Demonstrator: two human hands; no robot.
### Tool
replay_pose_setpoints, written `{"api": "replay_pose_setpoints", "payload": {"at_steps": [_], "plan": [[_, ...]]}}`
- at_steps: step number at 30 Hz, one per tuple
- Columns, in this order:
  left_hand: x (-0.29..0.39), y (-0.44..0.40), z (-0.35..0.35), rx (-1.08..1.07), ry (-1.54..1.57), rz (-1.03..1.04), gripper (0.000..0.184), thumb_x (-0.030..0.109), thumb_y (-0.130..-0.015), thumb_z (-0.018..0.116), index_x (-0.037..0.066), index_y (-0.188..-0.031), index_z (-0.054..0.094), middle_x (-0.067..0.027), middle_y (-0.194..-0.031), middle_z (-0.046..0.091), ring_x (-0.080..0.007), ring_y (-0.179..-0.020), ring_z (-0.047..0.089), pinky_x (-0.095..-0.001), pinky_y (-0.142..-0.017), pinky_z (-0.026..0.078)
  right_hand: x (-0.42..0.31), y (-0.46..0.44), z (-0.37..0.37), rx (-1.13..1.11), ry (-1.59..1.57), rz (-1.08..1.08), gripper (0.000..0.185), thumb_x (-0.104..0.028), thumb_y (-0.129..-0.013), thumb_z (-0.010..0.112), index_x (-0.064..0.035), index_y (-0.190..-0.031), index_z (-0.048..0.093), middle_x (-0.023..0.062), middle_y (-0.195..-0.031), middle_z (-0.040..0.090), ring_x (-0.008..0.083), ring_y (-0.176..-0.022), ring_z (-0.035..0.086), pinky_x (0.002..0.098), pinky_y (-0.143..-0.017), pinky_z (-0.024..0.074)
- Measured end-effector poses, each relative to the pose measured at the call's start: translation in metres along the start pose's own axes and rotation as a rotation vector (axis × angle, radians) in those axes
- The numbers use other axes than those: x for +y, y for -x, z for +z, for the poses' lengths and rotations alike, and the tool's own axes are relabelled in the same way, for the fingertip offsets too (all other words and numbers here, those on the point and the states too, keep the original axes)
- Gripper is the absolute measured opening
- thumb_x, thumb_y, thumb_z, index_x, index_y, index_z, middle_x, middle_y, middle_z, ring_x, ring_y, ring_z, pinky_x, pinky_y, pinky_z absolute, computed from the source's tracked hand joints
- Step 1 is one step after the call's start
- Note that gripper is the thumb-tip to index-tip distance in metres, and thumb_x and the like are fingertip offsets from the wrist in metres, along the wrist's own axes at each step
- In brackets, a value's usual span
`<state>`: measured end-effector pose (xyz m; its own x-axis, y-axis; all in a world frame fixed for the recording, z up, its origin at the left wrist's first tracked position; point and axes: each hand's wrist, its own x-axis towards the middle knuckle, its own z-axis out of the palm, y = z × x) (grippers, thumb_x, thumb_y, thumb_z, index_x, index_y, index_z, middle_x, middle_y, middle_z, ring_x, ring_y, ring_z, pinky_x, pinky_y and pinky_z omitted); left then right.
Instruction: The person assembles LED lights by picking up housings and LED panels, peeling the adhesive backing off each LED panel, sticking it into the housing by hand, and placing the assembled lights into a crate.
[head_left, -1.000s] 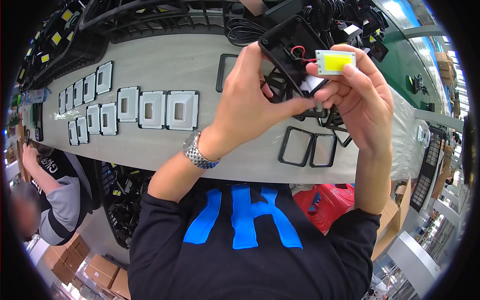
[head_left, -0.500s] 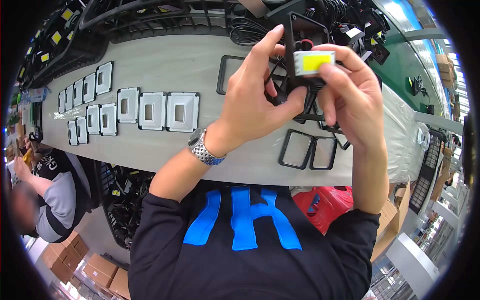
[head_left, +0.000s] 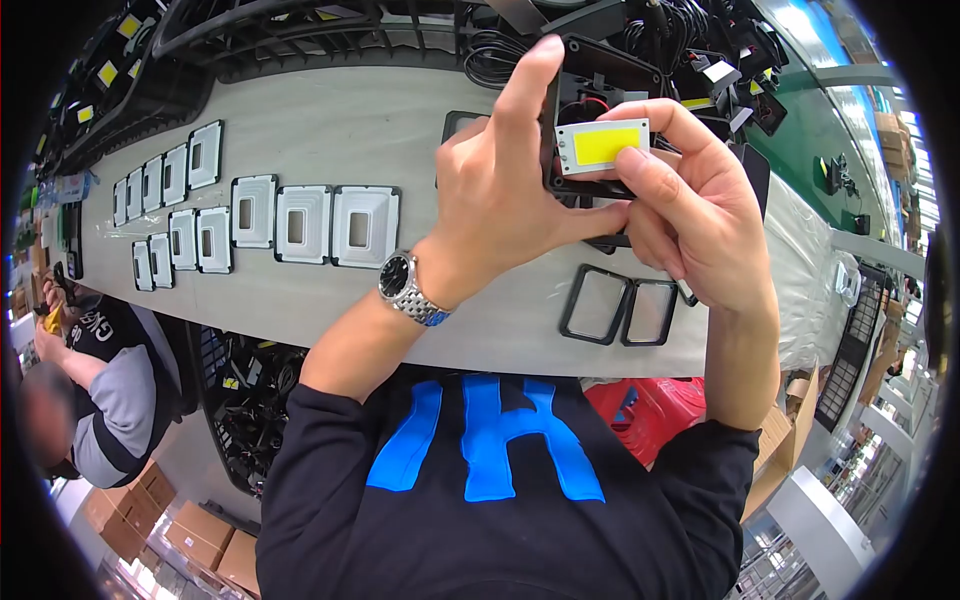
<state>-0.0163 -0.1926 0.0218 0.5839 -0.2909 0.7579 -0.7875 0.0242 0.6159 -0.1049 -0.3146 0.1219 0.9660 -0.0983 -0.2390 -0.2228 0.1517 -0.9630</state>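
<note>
My left hand (head_left: 495, 200) is closed around the side of a black floodlight housing (head_left: 608, 65), its index finger up along the edge and its thumb along the lower edge. The housing's open side faces me, and a red and a black wire show inside. Between thumb and fingers, my right hand (head_left: 705, 195) pinches a small white LED board (head_left: 567, 165) with a yellow light patch. The board is held in front of the housing's opening, slightly tilted, and covers part of the inside. Whether the board touches the housing, I cannot tell.
Silver reflector frames (head_left: 365, 225) stand in rows on the grey table (head_left: 330, 310). Black rectangular frames (head_left: 597, 303) lie near its front edge. Coiled black cables (head_left: 492, 58) and more lamp parts are at the back. A co-worker (head_left: 115, 375) sits at the left.
The LED board has moved left and down, with its yellow face now turned more toward me. The housing has tilted so that more of its inside shows.
</note>
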Motion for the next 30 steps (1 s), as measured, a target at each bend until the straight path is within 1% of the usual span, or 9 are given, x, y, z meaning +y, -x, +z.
{"api": "replay_pose_setpoints", "payload": {"at_steps": [4,10,15,17,20,24,25,28,30], "plan": [[-0.009,0.01,0.01,0.118,0.065,0.085,0.102,0.039,-0.048,0.091,0.0,-0.128,0.042,-0.0135,-0.116,0.062,-0.0182,-0.065,0.065,-0.0275,-0.057,0.053,-0.006,0.005,0.001,-0.032,0.052,0.029,0.026,-0.013,-0.098,0.049,0.001,-0.12,0.045,0.0164,-0.094,0.068,0.0006,-0.032,0.035,0.0173,-0.035,0.0336],[-0.008,0.01,0.007,0.082,-0.01,0.163,0.094,0.04,-0.051,0.09,-0.001,-0.123,0.047,-0.0141,-0.116,0.063,-0.0158,-0.058,0.063,-0.0259,-0.052,0.049,-0.003,0.014,0.0,-0.019,0.041,0.095,0.025,-0.013,-0.098,0.049,0.0007,-0.118,0.043,0.0139,-0.093,0.067,0.0013,-0.032,0.037,0.0197,-0.038,0.0419],[0.006,0.002,-0.006,-0.114,0.195,0.019,0.091,0.027,-0.056,0.089,0.002,-0.129,0.04,-0.0131,-0.111,0.065,-0.0114,-0.06,0.06,-0.0204,-0.051,0.046,-0.004,0.016,-0.002,0.124,0.181,-0.129,0.018,-0.01,-0.094,0.054,0.0017,-0.108,0.051,0.0098,-0.088,0.066,0.0042,-0.04,0.046,0.0189,-0.042,0.04],[0.006,-0.004,-0.018,-0.22,0.367,-0.153,0.087,0.017,-0.06,0.085,0.006,-0.132,0.037,-0.01,-0.106,0.065,-0.0074,-0.064,0.059,-0.0178,-0.052,0.044,-0.004,0.013,-0.006,0.241,0.269,-0.269,0.013,-0.007,-0.091,0.059,0.0019,-0.1,0.057,0.0072,-0.085,0.064,0.0054,-0.048,0.049,0.0176,-0.044,0.037],[0.004,-0.015,-0.032,-0.316,0.57,-0.408,0.088,0.006,-0.065,0.078,0.008,-0.138,0.03,-0.0068,-0.103,0.063,-0.006,-0.074,0.059,-0.0168,-0.055,0.044,-0.01,0.008,-0.003,0.382,0.29,-0.363,0.019,-0.006,-0.088,0.065,0.0008,-0.105,0.058,0.0041,-0.083,0.063,0.0022,-0.051,0.046,0.0153,-0.046,0.0346],[0.007,-0.024,-0.038,-0.329,0.762,-0.589,0.09,-0.003,-0.069,0.067,0.009,-0.146,0.02,-0.0091,-0.109,0.06,-0.0094,-0.085,0.062,-0.0198,-0.064,0.048,-0.01,0.001,-0.007,0.298,0.428,-0.327,0.025,-0.002,-0.085,0.067,-0.0003,-0.109,0.059,0.0017,-0.083,0.063,-0.0014,-0.056,0.046,0.0134,-0.047,0.0323],[0.01,-0.026,-0.04,-0.372,0.795,-0.596,0.085,-0.004,-0.071,0.058,0.006,-0.146,0.021,-0.014,-0.124,0.051,-0.0224,-0.112,0.057,-0.035,-0.084,0.057,-0.007,-0.003,-0.008,0.295,0.49,-0.353,0.026,-0.001,-0.085,0.067,-0.0004,-0.11,0.059,0.0009,-0.082,0.063,-0.0021,-0.057,0.045,0.0131,-0.047,0.0314],[0.009,-0.028,-0.041,-0.415,0.811,-0.585,0.086,-0.003,-0.073,0.061,0.011,-0.146,0.019,-0.0105,-0.112,0.057,-0.0139,-0.09,0.064,-0.0225,-0.072,0.05,-0.008,-0.009,-0.004,0.274,0.579,-0.318,0.025,-0.001,-0.082,0.069,-0.0011,-0.106,0.062,-0.0023,-0.076,0.062,-0.0036,-0.057,0.039,0.0133,-0.048,0.0262],[0.019,-0.027,-0.035,-0.234,0.877,-0.689,0.058,0.004,-0.083,0.06,0.008,-0.136,0.036,-0.0065,-0.103,0.06,-0.0063,-0.08,0.058,-0.0194,-0.063,0.045,-0.001,-0.012,-0.004,0.252,0.568,-0.307,0.021,-0.005,-0.079,0.07,-0.0033,-0.1,0.065,-0.0033,-0.072,0.063,-0.0038,-0.051,0.03,0.0149,-0.044,0.0216]]}}
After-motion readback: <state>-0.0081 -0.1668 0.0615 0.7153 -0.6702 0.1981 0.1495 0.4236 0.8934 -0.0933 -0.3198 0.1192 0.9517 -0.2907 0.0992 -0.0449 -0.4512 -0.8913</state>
